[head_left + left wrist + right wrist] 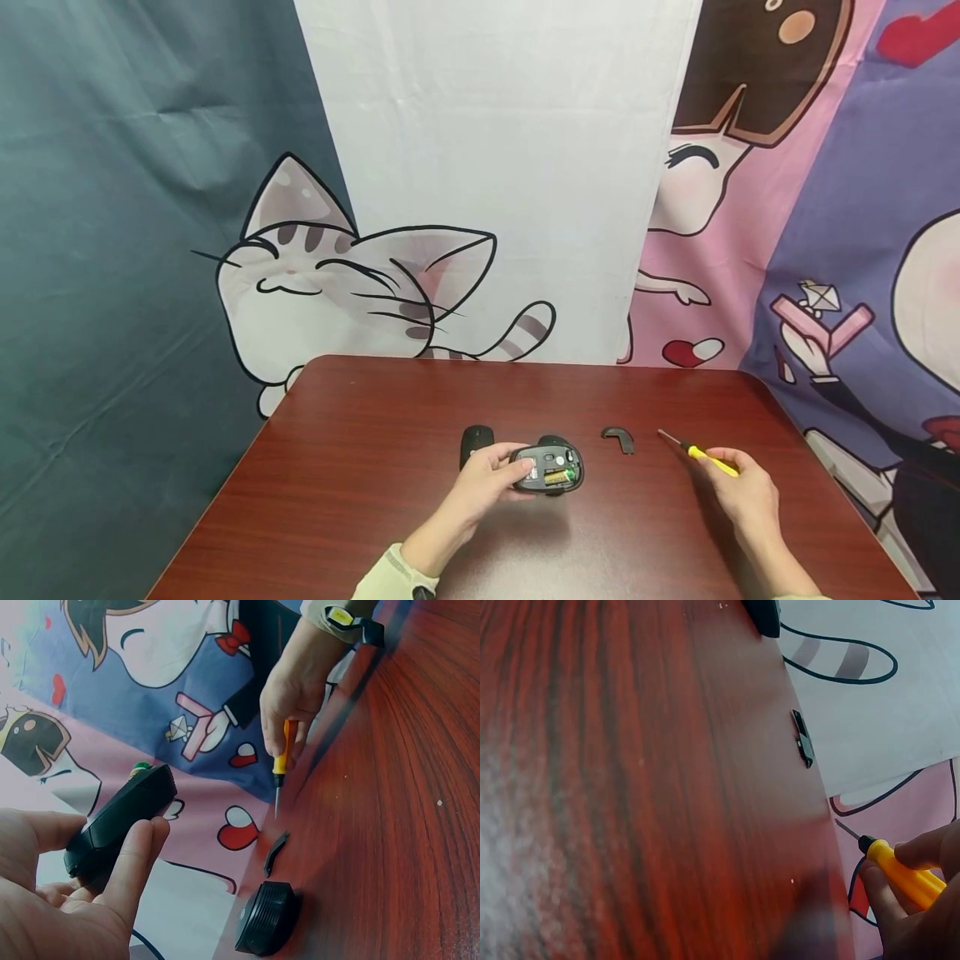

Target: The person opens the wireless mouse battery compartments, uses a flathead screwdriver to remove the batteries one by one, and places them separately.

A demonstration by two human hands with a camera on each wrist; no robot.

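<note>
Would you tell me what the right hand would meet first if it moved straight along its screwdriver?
Probably the tabletop: in the head view, the line of the screwdriver in the right hand passes just beyond the curved black piece. Height is hard to judge, so it might miss both.

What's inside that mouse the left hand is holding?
A gold-and-green battery shows in the open underside of the mouse. Whatever lies beneath the battery or deeper inside is covered, and the left hand partly covers one end.
</note>
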